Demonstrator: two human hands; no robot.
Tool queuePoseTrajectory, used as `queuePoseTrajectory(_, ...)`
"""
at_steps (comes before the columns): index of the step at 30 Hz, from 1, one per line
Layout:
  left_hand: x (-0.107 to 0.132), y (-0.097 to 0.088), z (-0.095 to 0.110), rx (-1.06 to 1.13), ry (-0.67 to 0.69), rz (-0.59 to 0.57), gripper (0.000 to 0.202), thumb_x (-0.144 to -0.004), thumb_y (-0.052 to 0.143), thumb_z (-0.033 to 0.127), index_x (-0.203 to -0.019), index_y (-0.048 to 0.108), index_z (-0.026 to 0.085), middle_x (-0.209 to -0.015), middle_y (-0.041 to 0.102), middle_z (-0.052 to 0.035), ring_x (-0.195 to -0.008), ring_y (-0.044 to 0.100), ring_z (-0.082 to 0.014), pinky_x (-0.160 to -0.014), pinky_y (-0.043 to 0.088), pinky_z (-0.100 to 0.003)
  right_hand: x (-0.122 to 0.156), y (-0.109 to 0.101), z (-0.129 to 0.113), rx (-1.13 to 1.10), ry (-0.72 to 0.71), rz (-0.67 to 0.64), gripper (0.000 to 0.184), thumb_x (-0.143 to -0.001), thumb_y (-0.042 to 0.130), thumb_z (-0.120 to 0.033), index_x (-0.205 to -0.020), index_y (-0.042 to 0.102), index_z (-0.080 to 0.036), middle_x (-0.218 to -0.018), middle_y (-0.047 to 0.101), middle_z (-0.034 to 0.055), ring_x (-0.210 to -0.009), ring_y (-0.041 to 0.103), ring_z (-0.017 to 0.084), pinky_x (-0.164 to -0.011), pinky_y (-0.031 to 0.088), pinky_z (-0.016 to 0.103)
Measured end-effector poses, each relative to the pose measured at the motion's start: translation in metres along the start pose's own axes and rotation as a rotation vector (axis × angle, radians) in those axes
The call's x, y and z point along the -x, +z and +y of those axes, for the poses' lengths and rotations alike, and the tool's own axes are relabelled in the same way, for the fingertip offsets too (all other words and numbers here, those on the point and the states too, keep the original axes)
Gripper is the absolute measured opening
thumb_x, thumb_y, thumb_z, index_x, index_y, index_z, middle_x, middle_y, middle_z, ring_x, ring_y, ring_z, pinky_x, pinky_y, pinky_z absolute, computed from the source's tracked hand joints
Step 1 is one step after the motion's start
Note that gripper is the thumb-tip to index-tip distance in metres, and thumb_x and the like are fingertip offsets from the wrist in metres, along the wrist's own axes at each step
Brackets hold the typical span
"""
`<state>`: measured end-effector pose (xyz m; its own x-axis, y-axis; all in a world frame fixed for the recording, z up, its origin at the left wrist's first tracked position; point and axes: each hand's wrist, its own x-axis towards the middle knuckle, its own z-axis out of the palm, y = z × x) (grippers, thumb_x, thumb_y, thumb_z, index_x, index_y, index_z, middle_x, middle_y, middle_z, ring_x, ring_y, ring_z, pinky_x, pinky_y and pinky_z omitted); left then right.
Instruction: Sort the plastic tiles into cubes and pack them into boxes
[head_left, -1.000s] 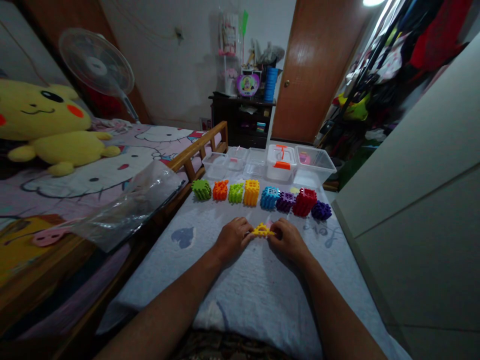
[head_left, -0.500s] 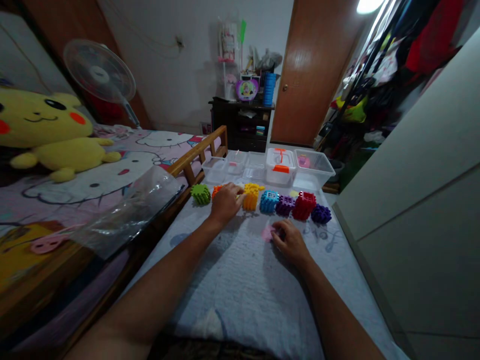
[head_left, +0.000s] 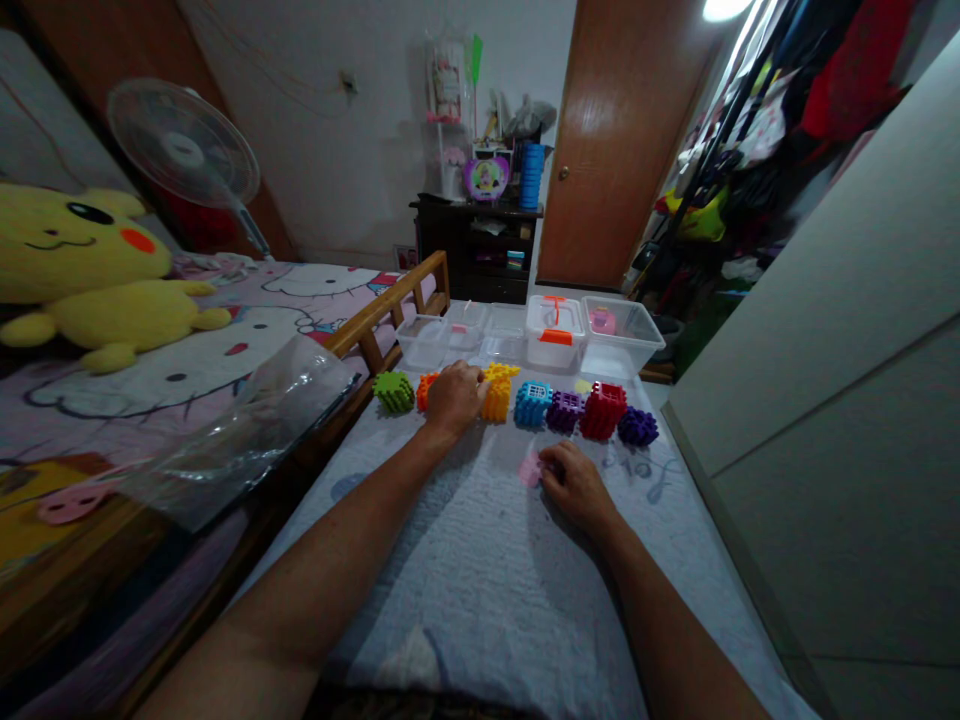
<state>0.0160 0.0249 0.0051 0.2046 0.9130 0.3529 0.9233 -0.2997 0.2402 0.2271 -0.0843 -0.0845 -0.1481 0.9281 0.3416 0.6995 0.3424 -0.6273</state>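
My left hand (head_left: pixel 454 398) is closed, its fingertips at the left side of a stack of yellow interlocking toy blocks (head_left: pixel 497 395). It partly hides an orange block (head_left: pixel 425 390). Nearer to me, my right hand (head_left: pixel 574 478) rests on the sheet with its fingers curled. A pale pink patch (head_left: pixel 531 469) shows beside those fingertips; whether it is a block piece or a print I cannot tell. The row also holds a green block (head_left: pixel 394 391), a light blue one (head_left: pixel 533 405), a purple one (head_left: pixel 565 411), a red one (head_left: pixel 604 412) and a dark violet one (head_left: pixel 637 427).
Behind the row stand several clear plastic boxes (head_left: pixel 622 345), one with an orange-latched lid (head_left: pixel 556 337). A wooden bed rail (head_left: pixel 360 330) and a clear plastic bag (head_left: pixel 247 430) lie to the left. A white cabinet (head_left: pixel 840 380) borders the right side.
The view has shifted slightly, moving the scene a little to the left. Both hands stay in nearly the same places, and the blocks keep their row.
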Motion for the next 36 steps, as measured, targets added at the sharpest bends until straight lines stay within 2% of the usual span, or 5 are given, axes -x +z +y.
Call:
queuePoseTrajectory(9, 0.001, 0.001, 0.0, -0.061, 0.029, -0.006, 0.021, -0.091, 0.058, 0.029, -0.095, 0.074, 0.015, -0.096, 0.07, -0.0113, -0.094, 0.064, -0.0257, -0.084, 0.049, -0.035, 0.0, -0.003, -0.002, 0.013, 0.015, -0.035, 0.016, -0.079, 0.054, -0.009, -0.088, 0.064, -0.018, -0.083, 0.056, 0.0029, -0.077, 0.053, 0.016, -0.071, 0.042, 0.028)
queuePoseTrajectory(16, 0.013, -0.004, -0.004, -0.039, 0.091, 0.078, 0.022, -0.09, 0.061, 0.033, -0.101, 0.072, 0.017, -0.1, 0.068, -0.0106, -0.099, 0.061, -0.0259, -0.09, 0.047, -0.036, 0.001, -0.001, 0.0, 0.027, -0.001, -0.038, 0.015, -0.08, 0.053, -0.009, -0.087, 0.064, -0.017, -0.083, 0.056, 0.0029, -0.077, 0.053, 0.016, -0.072, 0.041, 0.028)
queuePoseTrajectory(24, 0.02, -0.01, -0.025, 0.04, 0.133, 0.096, 0.018, -0.09, 0.057, 0.022, -0.1, 0.071, 0.017, -0.101, 0.067, -0.0095, -0.099, 0.061, -0.0248, -0.094, 0.047, -0.036, 0.002, -0.001, 0.001, 0.032, 0.0, -0.049, 0.014, -0.082, 0.053, -0.011, -0.088, 0.063, -0.018, -0.083, 0.057, 0.0031, -0.078, 0.055, 0.017, -0.073, 0.043, 0.029)
queuePoseTrajectory(28, 0.005, -0.013, -0.04, 0.045, 0.104, 0.101, 0.02, -0.089, 0.055, 0.018, -0.099, 0.071, 0.017, -0.101, 0.068, -0.0095, -0.1, 0.061, -0.025, -0.096, 0.047, -0.037, 0.001, -0.001, 0.0, 0.029, -0.002, -0.051, 0.014, -0.082, 0.052, -0.011, -0.087, 0.063, -0.018, -0.084, 0.057, 0.0037, -0.078, 0.055, 0.018, -0.072, 0.043, 0.029)
queuePoseTrajectory(36, -0.054, -0.012, -0.067, -0.046, 0.007, 0.057, 0.026, -0.085, 0.053, 0.013, -0.104, 0.071, 0.015, -0.113, 0.068, -0.0115, -0.113, 0.059, -0.0259, -0.102, 0.043, -0.038, 0.001, -0.001, 0.0, 0.032, 0.001, -0.046, 0.014, -0.081, 0.052, -0.011, -0.086, 0.063, -0.019, -0.082, 0.057, 0.0028, -0.077, 0.055, 0.018, -0.072, 0.043, 0.029)
